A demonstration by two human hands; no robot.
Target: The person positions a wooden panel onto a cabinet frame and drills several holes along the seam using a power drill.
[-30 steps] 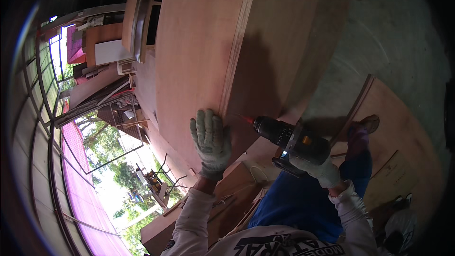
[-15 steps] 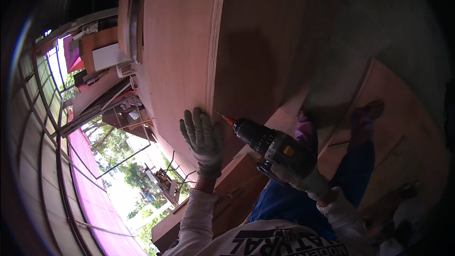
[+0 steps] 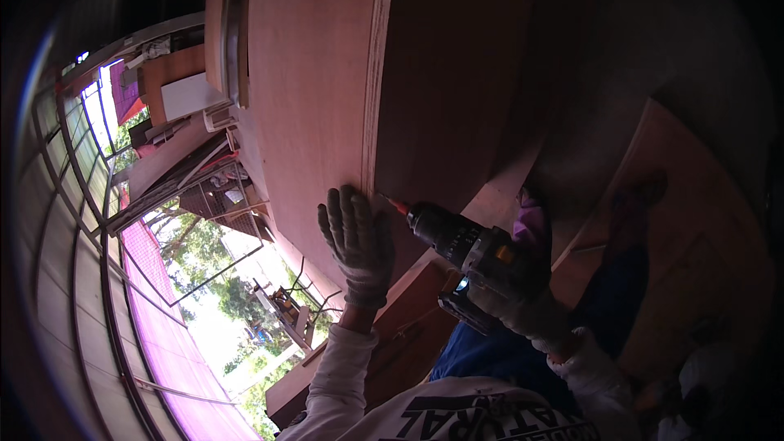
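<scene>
My left hand (image 3: pixel 357 241), in a pale work glove, lies flat with its fingers stretched out on a large wooden panel (image 3: pixel 314 73), close to the panel's layered edge (image 3: pixel 376 90). My gloved right hand (image 3: pixel 523 310) is wrapped round the grip of a black cordless drill (image 3: pixel 457 237). A thin bit in a red holder (image 3: pixel 398 205) points from the drill toward that edge, just right of my left fingers. Whether its tip touches the wood I cannot tell. A small light shines near the drill's base.
Right of the edge, a dark board face (image 3: pixel 449 90) lies in shadow. My feet stand near another wooden sheet (image 3: pixel 686 188) at the right. Stacked boards and a metal frame (image 3: pixel 212 278) are at the left, beside a translucent wall (image 3: pixel 73 302). A wooden box-like piece (image 3: pixel 400 318) is near my legs.
The panel edge and both hands sit slightly farther right in the picture, with the drill still aimed at the edge. The right side looks darker, and a light now shows on the drill.
</scene>
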